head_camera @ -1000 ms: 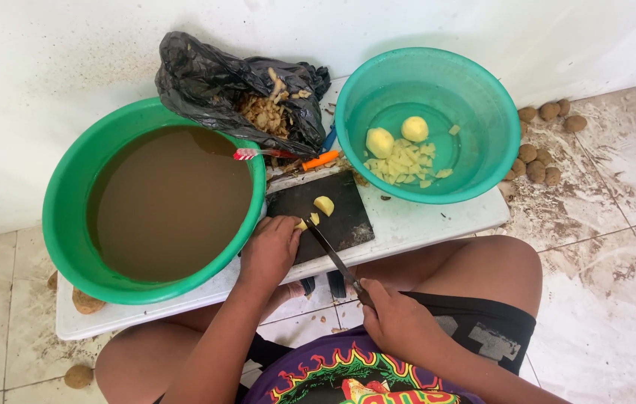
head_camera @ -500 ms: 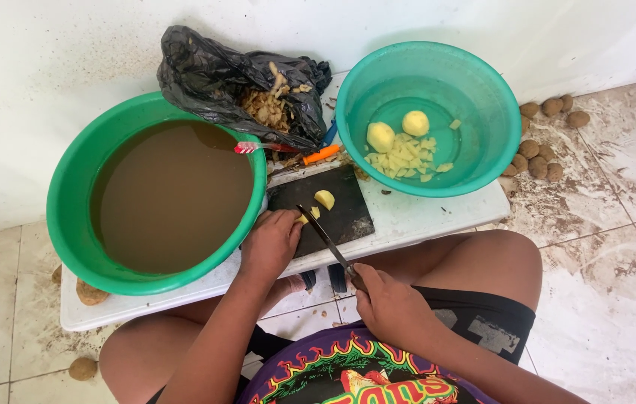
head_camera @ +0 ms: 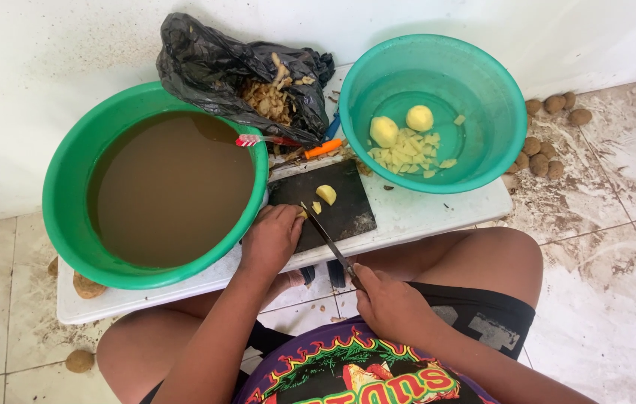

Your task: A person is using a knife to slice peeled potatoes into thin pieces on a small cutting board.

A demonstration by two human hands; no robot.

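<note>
My left hand (head_camera: pixel 269 239) presses down on a peeled potato piece at the near left of a black cutting board (head_camera: pixel 340 213). My right hand (head_camera: pixel 389 303) grips the handle of a knife (head_camera: pixel 325 239), whose blade reaches up to the piece under my left fingers. A potato half (head_camera: pixel 325 194) and a small slice (head_camera: pixel 316 207) lie loose on the board. All of this rests on a low white table (head_camera: pixel 423 213) over my knees.
A large green basin (head_camera: pixel 71 164) of muddy brown water stands at left. A teal basin (head_camera: pixel 482 97) at right holds two peeled potatoes and cut pieces. A black bag (head_camera: pixel 213 67) with peelings lies behind. Unpeeled potatoes (head_camera: pixel 539 161) sit on the tiled floor.
The knife blade has shifted slightly against the piece under my left hand. The camera has tilted a little; the basins and board stay in place.
</note>
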